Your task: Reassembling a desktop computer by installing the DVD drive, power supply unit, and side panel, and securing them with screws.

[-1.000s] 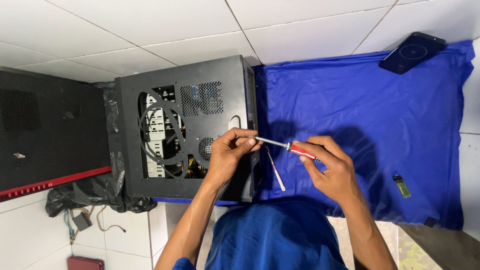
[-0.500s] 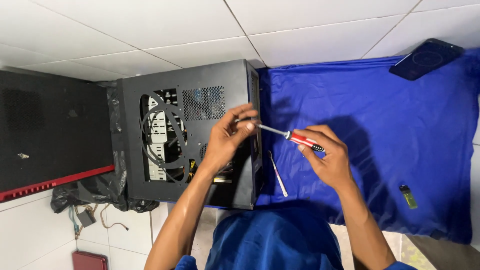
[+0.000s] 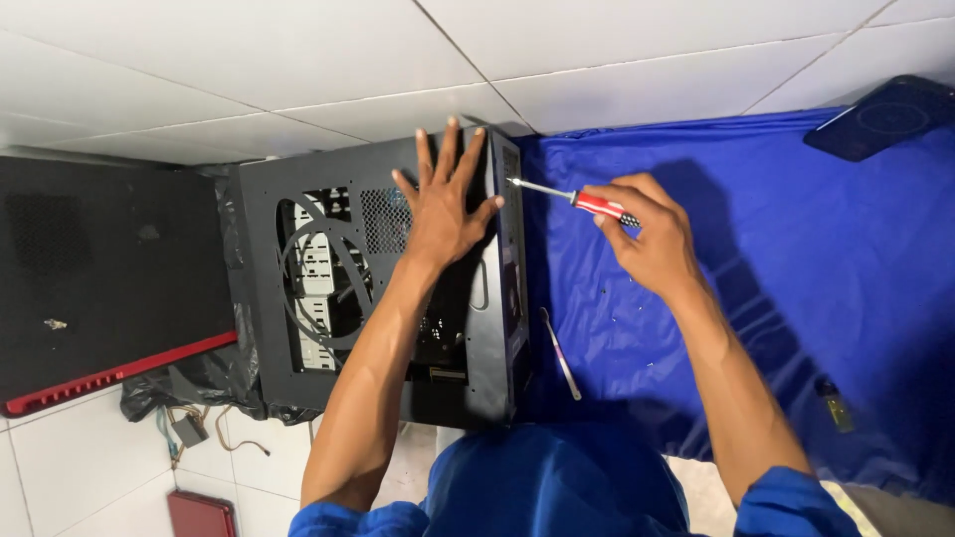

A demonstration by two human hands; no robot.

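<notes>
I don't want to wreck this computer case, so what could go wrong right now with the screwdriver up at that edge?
The screwdriver tip sits at the top edge of the black computer case; it might slip and scratch the panel, or jab the left hand spread flat close by. Small screws lie loose on the blue cloth and could roll off and get lost. The right hand holds only the handle's end, so control may be weak.

White tiled floor [image 3: 249, 70] with grey grout lines, partly covered by a blue cloth [image 3: 796, 249].
</notes>
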